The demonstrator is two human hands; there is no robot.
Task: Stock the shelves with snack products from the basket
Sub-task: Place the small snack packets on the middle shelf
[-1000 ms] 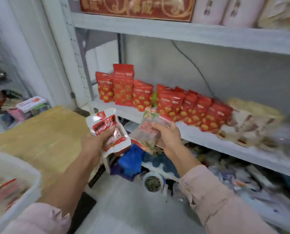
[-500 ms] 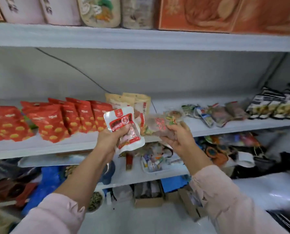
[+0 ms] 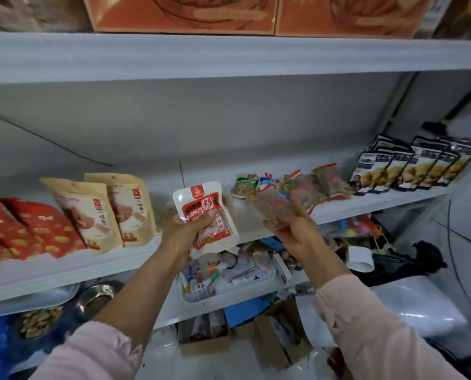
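Observation:
My left hand [image 3: 183, 234] grips a white and red peanut packet [image 3: 205, 215], upright, in front of the middle shelf [image 3: 135, 256]. My right hand [image 3: 294, 229] holds a clear reddish snack packet [image 3: 270, 204] tilted toward that shelf, close to a loose pile of similar clear packets [image 3: 305, 185] lying there. The basket is out of view.
On the middle shelf stand red bags [image 3: 28, 229] at left, beige pouches [image 3: 105, 209] and black and yellow bags [image 3: 412, 165] at right. Orange boxes [image 3: 185, 15] fill the top shelf. A white tray [image 3: 228, 278] of small items and cardboard boxes [image 3: 278, 333] sit below.
The view has swung right along the shelf, from the red bags to the beige pouches and clear packets. Both hands kept their packets and rose slightly toward the shelf.

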